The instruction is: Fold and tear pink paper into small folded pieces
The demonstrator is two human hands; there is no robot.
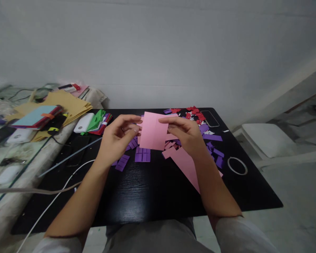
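A pink sheet of paper (153, 133) with a faint crease down its face is held up over the table. My right hand (185, 133) grips its right edge, fingertips lying over the front. At the left edge, the curled fingers of my left hand (121, 135) close on the pink paper; their exact contact is partly hidden. Just below the sheet lie purple paper pieces (142, 156) marked with lines. A larger pink sheet (185, 165) rests under my right forearm, beside small pink strips (170, 151).
The black table (137, 189) bears red paper scraps (196, 113), scattered purple pieces (219, 153) and a round ring (237, 166). At left are green papers (97, 120), a long thin strip (71, 157), a white cable (65, 184) and brown envelopes (68, 105). A white stool (268, 140) stands right.
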